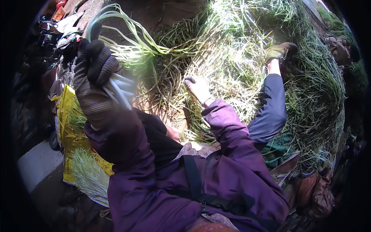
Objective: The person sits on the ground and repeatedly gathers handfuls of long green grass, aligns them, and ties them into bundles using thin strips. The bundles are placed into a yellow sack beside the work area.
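Observation:
Raised at the upper left, my left hand (pixel 97 69), in a striped knit glove with dark fingers, is closed around a bunch of long stalks (pixel 123 90) that look like scallions or chives. Their white stems stick out below the fist, and their pale green leaves (pixel 139 32) arch over above it and trail right. My right hand (pixel 200 88), in a pale glove with dark fingertips, is low over a heap of loose green and straw-coloured leaves (pixel 232 61). Whether its fingers hold anything cannot be made out.
On my left lies a yellow sack (pixel 65 139) bearing writing, with a pile of white-stemmed stalks (pixel 89 171) on it. The leaf heap surrounds my outstretched leg (pixel 271 107). Green cloth (pixel 278 150) and a reddish-brown bag (pixel 307 188) lie on the right.

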The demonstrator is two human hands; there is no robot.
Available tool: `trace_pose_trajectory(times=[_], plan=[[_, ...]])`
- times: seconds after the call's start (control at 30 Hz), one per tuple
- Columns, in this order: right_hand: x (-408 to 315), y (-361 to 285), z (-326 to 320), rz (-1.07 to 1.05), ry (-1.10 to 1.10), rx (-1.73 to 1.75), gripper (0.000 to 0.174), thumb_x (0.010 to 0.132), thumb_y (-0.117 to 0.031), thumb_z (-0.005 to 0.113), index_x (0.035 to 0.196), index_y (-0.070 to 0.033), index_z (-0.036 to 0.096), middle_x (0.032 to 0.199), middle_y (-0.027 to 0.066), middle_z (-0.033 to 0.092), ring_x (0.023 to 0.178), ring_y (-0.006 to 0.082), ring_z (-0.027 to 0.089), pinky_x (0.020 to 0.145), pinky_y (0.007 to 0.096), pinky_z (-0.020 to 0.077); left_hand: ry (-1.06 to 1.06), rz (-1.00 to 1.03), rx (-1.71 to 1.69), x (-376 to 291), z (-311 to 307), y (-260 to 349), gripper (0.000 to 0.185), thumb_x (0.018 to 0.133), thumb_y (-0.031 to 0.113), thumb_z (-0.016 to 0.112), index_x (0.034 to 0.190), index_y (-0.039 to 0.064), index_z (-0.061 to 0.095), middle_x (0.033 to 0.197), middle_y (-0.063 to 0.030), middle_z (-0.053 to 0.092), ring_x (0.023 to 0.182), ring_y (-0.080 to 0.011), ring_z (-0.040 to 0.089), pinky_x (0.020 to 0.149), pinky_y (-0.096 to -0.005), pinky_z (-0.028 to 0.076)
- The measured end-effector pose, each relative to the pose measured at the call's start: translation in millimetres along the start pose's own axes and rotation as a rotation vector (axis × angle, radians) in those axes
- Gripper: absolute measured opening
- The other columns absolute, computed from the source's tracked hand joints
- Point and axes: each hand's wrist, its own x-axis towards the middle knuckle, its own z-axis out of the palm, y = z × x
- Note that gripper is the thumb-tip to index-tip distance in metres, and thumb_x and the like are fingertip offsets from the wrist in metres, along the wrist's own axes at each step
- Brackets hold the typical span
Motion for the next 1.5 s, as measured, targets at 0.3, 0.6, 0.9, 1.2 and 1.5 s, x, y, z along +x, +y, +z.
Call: trace_pose_trajectory(times=[0.3,0.6,0.9,1.2,1.5], plan=[[120,5,63,0.366,0.149,0.367,0.027,0.089,-0.024,0.062,0.108,-0.004,0.062,0.087,0.0089,0.065,0.068,0.0183,0.06,0.059,0.0311,0.0494,-0.099,0.088,0.022,-52,39,61,0.052,0.1,0.013,0.037,0.142,-0.009,0.018,0.075,-0.0049,0.047,0.046,-0.0095,0.041,0.036,-0.0216,0.038],[136,-15,18,0.137,-0.112,1.327,0.021,0.095,-0.016,0.051,0.112,-0.008,0.059,0.089,0.0052,0.062,0.07,0.0166,0.06,0.061,0.0273,0.0493,-0.07,0.135,0.043,-63,34,82,0.048,0.099,0.015,0.04,0.138,-0.009,0.024,0.074,-0.0039,0.047,0.046,-0.0085,0.04,0.037,-0.0211,0.037],[137,-35,-6,0.442,-0.05,1.027,0.027,0.09,-0.019,0.06,0.114,-0.006,0.056,0.094,0.0087,0.065,0.083,0.0206,0.062,0.073,0.0348,0.0522,-0.057,0.152,0.048,-68,40,90,0.044,0.099,0.016,0.042,0.134,-0.008,0.03,0.073,-0.003,0.047,0.046,-0.0075,0.039,0.037,-0.0206,0.036],[152,-4,-59,0.338,0.08,1.065,0.022,0.091,-0.024,0.058,0.104,-0.009,0.066,0.079,0.0014,0.065,0.066,0.013,0.059,0.055,0.0267,0.0489,-0.008,0.198,0.088,-88,44,102,0.041,0.099,0.018,0.045,0.129,-0.007,0.035,0.072,-0.002,0.047,0.045,-0.0065,0.038,0.038,-0.0201,0.035],[-7,74,-141,0.595,0.066,1.055,0.026,0.093,-0.022,0.051,0.11,-0.006,0.064,0.087,0.0029,0.066,0.067,0.013,0.059,0.057,0.0245,0.0466,-0.114,0.117,0.096,-45,40,107,0.038,0.098,0.02,0.047,0.125,-0.007,0.041,0.071,-0.0011,0.047,0.045,-0.0055,0.037,0.039,-0.0197,0.034]])
